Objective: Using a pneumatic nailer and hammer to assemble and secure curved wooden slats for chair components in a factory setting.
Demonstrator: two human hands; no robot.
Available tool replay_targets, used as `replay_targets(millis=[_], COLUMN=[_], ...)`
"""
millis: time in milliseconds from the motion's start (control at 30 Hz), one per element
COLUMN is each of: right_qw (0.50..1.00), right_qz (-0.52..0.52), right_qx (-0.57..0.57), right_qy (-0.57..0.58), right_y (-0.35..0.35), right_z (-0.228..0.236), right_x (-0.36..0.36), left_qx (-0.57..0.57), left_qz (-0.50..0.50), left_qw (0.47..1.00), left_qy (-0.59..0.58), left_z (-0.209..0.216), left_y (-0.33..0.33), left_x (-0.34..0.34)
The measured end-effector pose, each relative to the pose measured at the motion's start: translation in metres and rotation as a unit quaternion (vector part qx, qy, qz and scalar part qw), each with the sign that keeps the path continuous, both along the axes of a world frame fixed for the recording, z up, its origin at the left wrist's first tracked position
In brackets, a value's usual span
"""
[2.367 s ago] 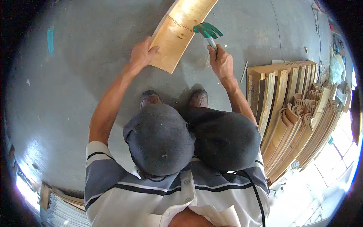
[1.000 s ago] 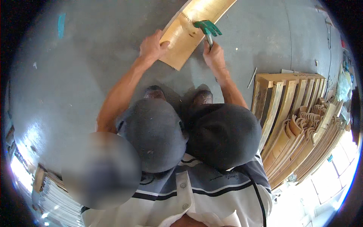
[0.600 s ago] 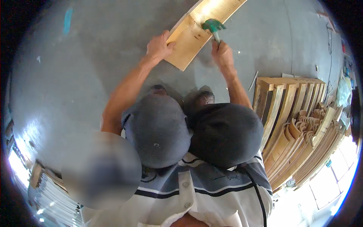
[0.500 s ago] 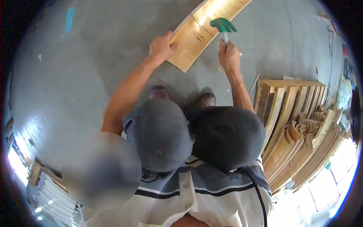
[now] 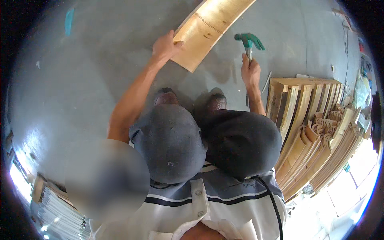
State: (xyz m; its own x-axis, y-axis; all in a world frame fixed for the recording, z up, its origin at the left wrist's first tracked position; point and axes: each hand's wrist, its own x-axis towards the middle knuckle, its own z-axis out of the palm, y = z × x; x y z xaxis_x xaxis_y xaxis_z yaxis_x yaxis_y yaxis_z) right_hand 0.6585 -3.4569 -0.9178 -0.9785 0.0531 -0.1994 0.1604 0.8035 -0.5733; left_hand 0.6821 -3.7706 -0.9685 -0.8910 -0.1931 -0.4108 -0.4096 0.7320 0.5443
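My left hand point(image 5: 165, 49) grips the left edge of a wooden board point(image 5: 210, 30) near its closest end. Pale and shiny, the board runs away from me toward the upper right and carries a row of dark marks across it. Its far end lies outside the view. My right hand point(image 5: 251, 75) is closed around the handle of a claw hammer point(image 5: 249, 40) with a green head. The hammer head is held to the right of the board, apart from it. Part of the handle shows below the hand.
A slatted wooden pallet point(image 5: 306, 96) stands at the right on the grey floor point(image 5: 88, 72). Behind it are stacked curved wooden pieces point(image 5: 316, 148). At the lower left is a stack of thin pale sheets point(image 5: 60, 210). My two shoes point(image 5: 217, 101) are between my knees and the board.
My right hand has moved the hammer right and slightly toward me, away from above the board. The board and my left hand appear shifted slightly left in the view.
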Motion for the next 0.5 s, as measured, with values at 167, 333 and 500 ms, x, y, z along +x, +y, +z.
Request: replay_targets(millis=[167, 333, 500], right_qw=[0.997, 0.986, 0.982], right_qz=[-0.063, -0.140, -0.156], right_qx=[-0.013, -0.014, -0.028], right_qy=[-0.042, -0.091, -0.107], right_y=[0.044, 0.059, 0.057], right_z=[0.006, 0.004, 0.009], right_x=[0.058, 0.123, 0.146], left_qx=[-0.060, -0.207, -0.217], left_qz=[-0.031, -0.210, -0.205], left_qw=[0.970, 0.941, 0.945], left_qy=[0.233, 0.169, 0.134], left_z=[0.017, 0.029, 0.008], left_y=[0.037, 0.089, 0.088], left_x=[0.024, 0.039, 0.038])
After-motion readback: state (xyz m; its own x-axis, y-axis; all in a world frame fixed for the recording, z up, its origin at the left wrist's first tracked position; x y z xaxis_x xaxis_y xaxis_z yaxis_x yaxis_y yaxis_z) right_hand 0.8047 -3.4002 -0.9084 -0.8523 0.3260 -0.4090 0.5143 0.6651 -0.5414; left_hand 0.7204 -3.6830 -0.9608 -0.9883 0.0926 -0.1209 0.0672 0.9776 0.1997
